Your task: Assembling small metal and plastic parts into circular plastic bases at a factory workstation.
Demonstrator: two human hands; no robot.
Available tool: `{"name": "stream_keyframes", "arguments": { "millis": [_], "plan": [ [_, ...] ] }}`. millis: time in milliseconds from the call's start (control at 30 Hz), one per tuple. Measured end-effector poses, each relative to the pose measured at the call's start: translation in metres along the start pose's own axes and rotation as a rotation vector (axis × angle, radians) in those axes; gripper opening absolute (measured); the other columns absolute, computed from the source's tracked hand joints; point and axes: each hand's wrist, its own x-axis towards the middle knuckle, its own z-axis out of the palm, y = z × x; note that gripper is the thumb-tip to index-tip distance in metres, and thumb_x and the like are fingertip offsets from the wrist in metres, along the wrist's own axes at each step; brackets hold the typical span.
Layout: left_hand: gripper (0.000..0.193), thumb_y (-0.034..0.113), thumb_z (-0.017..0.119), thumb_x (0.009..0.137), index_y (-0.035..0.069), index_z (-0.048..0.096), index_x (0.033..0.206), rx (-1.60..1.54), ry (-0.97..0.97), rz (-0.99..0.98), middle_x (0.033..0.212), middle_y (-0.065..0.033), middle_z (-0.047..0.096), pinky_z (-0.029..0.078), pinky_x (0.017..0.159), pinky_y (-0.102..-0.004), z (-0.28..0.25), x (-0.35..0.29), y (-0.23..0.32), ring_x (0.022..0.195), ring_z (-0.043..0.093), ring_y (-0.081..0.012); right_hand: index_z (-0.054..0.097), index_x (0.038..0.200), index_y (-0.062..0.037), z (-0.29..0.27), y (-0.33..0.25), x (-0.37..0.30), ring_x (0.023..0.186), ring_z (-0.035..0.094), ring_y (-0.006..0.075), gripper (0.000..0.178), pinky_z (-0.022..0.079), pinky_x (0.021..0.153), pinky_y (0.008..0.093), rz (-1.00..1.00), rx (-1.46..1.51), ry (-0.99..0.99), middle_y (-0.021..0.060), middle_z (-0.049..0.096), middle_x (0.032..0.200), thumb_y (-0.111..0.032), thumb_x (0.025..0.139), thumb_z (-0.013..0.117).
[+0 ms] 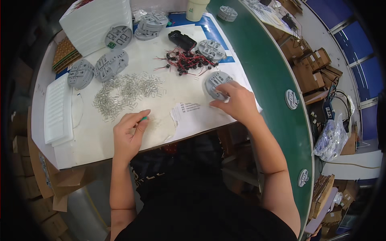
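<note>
My left hand (129,134) is closed in a pinch above the worktable, with a small green piece (143,118) showing between thumb and fingers. Over the right side of the paper, my right hand (238,101) has its thumb and fingers apart. Its fingertips reach the near right part of a round grey plastic disc (217,78) with slots and raised shapes, which appears stacked on another. Loose U-shaped metal clips (116,96) lie heaped ahead of my left hand. Beyond the disc is a tangle of small black parts with red wires (187,60).
More grey discs (110,64) are stacked at the back left, near white foam sheets (98,26). A white tray (58,108) lies at the left edge. A black object (181,39) and a cream cup (196,10) stand behind. A green conveyor (277,120) carrying discs runs along the right.
</note>
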Motion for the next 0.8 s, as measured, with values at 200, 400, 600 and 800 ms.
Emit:
{"name": "stream_keyframes", "arguments": {
  "millis": [200,400,600,800],
  "plan": [
    [0.025,0.006,0.072,0.098,0.005,0.078,0.123,0.054,0.12,-0.026,0.102,-0.01,0.076,0.051,0.077,-0.0301,-0.027,-0.023,-0.007,0.089,0.067,-0.0182,0.072,0.1,0.0008,0.004,0.039,0.0,0.075,0.072,0.025,0.038,0.056,0.07,0.0372,0.438,0.095,0.112,0.0146,0.074,0.084,-0.027,0.081,0.089],
    [0.024,0.006,0.074,0.096,0.004,0.078,0.12,0.075,0.18,-0.018,0.102,-0.0105,0.077,0.051,0.079,-0.0294,-0.026,-0.025,-0.004,0.094,0.069,-0.0199,0.069,0.094,0.003,0.024,0.055,0.004,0.072,0.073,0.0299,0.029,0.057,0.067,0.0381,0.462,0.3,0.228,0.0176,0.072,0.076,-0.017,0.081,0.085],
    [0.055,0.017,0.089,0.081,0.007,0.072,0.133,0.092,0.097,0.079,0.121,-0.012,0.072,0.055,0.093,-0.0382,-0.001,-0.008,0.013,0.107,0.067,-0.0273,0.069,0.093,0.0019,0.036,-0.078,0.015,0.066,0.069,0.021,0.021,0.055,0.065,0.0347,0.177,0.371,-0.093,0.0142,0.072,0.075,-0.011,0.082,0.082],
    [0.075,0.024,0.094,0.072,0.009,0.066,0.139,0.184,-0.083,0.141,0.129,-0.0126,0.066,0.05,0.105,-0.043,0.007,0.001,0.002,0.12,0.06,-0.0313,0.073,0.098,-0.0065,0.061,-0.065,0.088,0.086,0.069,0.034,0.021,0.055,0.078,0.0432,-0.453,0.188,-0.229,0.0121,0.067,0.093,-0.02,0.086,0.084]
  ]
}}
